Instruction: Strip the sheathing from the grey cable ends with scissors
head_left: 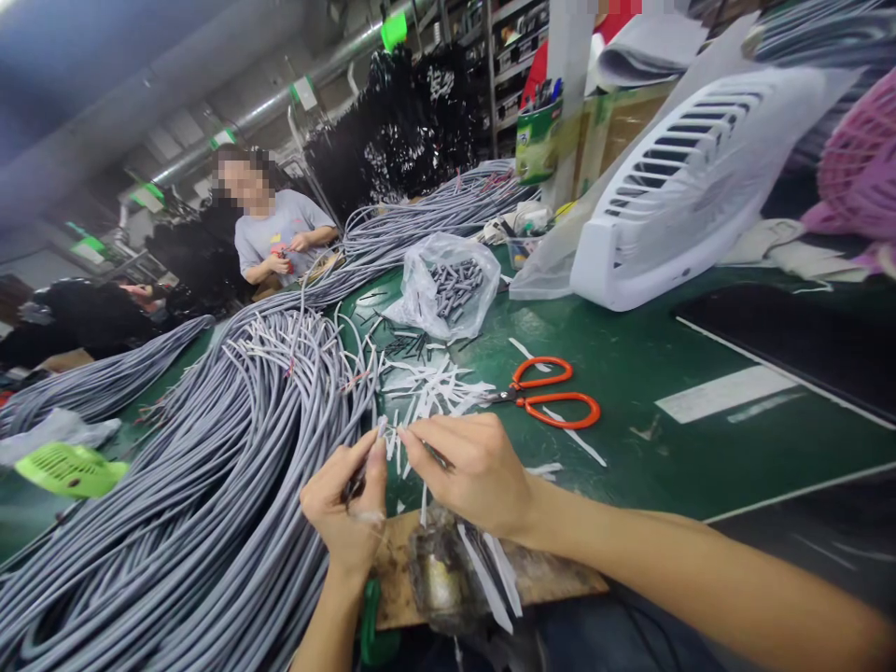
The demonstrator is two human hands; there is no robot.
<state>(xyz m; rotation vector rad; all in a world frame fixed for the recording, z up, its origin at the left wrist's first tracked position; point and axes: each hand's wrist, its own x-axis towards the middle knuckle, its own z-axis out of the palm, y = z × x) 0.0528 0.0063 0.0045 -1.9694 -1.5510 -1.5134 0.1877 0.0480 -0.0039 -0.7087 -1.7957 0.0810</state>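
My left hand (354, 495) is closed, thumb and forefinger pinching what looks like the end of a grey cable (382, 426). Just to its right, my right hand (480, 467) is also closed in a pinch, its fingertips nearly touching that end. Whatever lies between the right fingertips is too small to make out. Beyond both hands are scattered white strips (438, 387) and scissors with orange handles (550, 397). Left of my left hand lies a large bundle of grey cables (231, 467), many with stripped ends. Under my wrists is a small metal device (444, 579) on a wooden board (399, 597).
A clear plastic bag (448, 280) of dark sleeve pieces stands behind the strips. At right are a white fan (686, 196), a dark mat (805, 345) and a pink fan (861, 168). A lime-green fan (70, 467) sits far left. Across the table a person (284, 233) handles something red.
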